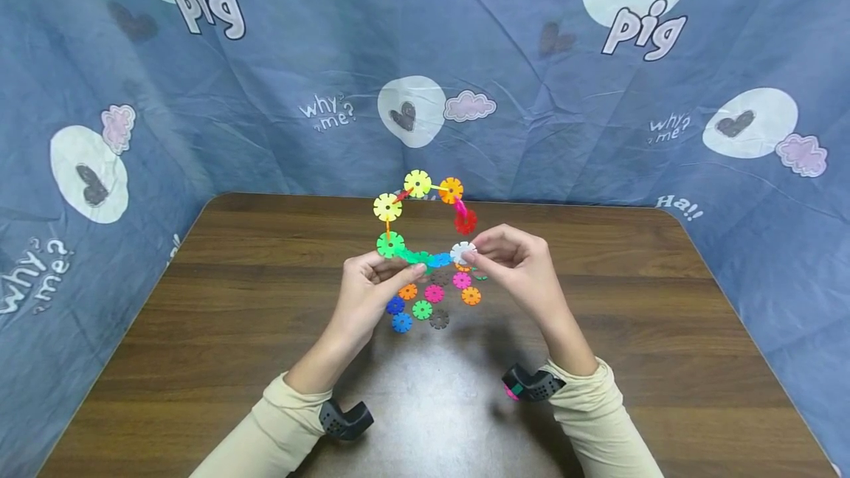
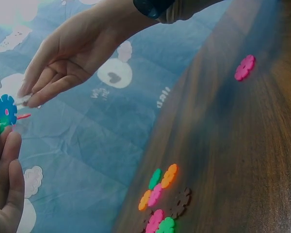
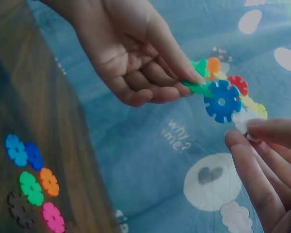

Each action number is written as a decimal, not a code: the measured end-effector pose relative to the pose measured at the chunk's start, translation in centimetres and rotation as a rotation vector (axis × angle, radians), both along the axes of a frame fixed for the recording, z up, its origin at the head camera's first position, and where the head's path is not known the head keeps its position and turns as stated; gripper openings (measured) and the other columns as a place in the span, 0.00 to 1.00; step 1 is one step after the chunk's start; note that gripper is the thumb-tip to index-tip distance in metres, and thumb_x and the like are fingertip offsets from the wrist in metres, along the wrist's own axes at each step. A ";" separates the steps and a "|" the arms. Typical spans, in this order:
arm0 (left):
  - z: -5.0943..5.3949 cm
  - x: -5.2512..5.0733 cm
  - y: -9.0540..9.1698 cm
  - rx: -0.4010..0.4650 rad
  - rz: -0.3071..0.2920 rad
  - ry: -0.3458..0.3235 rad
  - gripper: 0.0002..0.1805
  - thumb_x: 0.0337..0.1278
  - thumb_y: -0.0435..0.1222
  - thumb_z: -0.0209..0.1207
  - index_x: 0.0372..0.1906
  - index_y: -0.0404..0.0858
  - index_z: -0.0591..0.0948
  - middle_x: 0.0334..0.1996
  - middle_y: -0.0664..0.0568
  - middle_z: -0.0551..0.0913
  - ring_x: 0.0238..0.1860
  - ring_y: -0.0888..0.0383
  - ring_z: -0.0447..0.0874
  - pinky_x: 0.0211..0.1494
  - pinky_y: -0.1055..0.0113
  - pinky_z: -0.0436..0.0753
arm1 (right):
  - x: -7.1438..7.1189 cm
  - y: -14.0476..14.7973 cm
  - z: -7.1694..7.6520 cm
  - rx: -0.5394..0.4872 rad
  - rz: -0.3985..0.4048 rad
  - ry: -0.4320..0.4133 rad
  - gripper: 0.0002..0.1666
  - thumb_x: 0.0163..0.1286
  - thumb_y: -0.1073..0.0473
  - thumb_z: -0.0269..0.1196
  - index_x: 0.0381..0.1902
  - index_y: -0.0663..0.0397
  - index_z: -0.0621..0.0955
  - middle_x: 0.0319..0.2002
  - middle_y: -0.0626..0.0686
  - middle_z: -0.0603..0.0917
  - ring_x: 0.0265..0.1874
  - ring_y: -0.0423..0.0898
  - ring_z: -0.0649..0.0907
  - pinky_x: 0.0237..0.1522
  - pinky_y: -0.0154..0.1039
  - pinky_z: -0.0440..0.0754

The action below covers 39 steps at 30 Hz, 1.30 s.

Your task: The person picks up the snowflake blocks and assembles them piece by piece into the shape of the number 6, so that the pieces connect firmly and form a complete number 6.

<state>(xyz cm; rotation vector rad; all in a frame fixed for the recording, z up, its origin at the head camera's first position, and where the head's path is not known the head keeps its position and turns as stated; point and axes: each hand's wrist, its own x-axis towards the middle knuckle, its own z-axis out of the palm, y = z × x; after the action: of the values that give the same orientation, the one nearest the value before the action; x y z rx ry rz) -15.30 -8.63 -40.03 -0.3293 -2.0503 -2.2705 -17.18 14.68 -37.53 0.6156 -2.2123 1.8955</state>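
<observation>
In the head view, several notched plastic discs form a curved chain above the table, with a yellow disc (image 1: 417, 184) at its top. My left hand (image 1: 361, 293) pinches the chain by a green disc (image 3: 198, 88) near its lower side. My right hand (image 1: 524, 264) pinches a white disc (image 1: 462, 252) between thumb and fingers. In the right wrist view that white disc meets the edge of a blue disc (image 3: 223, 102) at the chain's end; how deep they are slotted is hidden. A red disc (image 1: 465, 222) ends the chain's other side, just above the white one.
Loose discs lie on the wooden table (image 1: 232, 330) beneath the hands, among them a green disc (image 1: 422, 309), an orange disc (image 1: 471, 296) and a brown disc (image 1: 439, 319). A pink disc (image 2: 245, 68) lies apart near the right wrist. A blue printed cloth (image 1: 285, 161) hangs behind.
</observation>
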 end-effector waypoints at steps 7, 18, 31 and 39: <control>0.0 0.0 0.1 -0.001 0.004 0.010 0.09 0.60 0.28 0.69 0.39 0.22 0.85 0.29 0.59 0.92 0.34 0.59 0.94 0.45 0.65 0.90 | 0.1 -0.2 -0.2 0.009 0.031 -0.036 0.07 0.63 0.72 0.72 0.38 0.67 0.85 0.32 0.59 0.92 0.29 0.43 0.92 0.37 0.45 0.91; 0.0 -0.3 -0.1 -0.090 0.010 0.014 0.09 0.57 0.28 0.71 0.37 0.24 0.86 0.34 0.35 0.91 0.34 0.56 0.94 0.46 0.59 0.91 | 0.1 0.0 -0.6 0.026 0.077 -0.068 0.05 0.63 0.73 0.71 0.37 0.70 0.86 0.33 0.68 0.90 0.28 0.43 0.92 0.36 0.48 0.91; -0.2 -0.4 0.1 -0.068 0.005 0.016 0.08 0.58 0.27 0.70 0.36 0.23 0.86 0.32 0.36 0.91 0.34 0.51 0.94 0.45 0.60 0.91 | 0.4 -0.7 -0.6 -0.046 0.080 -0.141 0.06 0.64 0.73 0.70 0.38 0.73 0.85 0.32 0.63 0.91 0.28 0.48 0.92 0.35 0.44 0.91; 0.0 -0.2 -0.1 -0.095 0.023 0.016 0.09 0.58 0.27 0.70 0.39 0.24 0.85 0.36 0.33 0.90 0.35 0.60 0.92 0.44 0.68 0.89 | 0.0 -0.3 -0.4 0.017 0.127 -0.160 0.06 0.65 0.71 0.70 0.39 0.70 0.86 0.34 0.65 0.91 0.30 0.45 0.92 0.35 0.46 0.91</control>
<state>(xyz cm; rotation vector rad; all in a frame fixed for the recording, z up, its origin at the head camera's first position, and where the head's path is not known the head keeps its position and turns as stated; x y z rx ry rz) -15.52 -8.78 -40.00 -0.3267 -2.1471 -2.1548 -17.20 14.35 -37.92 0.6427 -2.3396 2.0563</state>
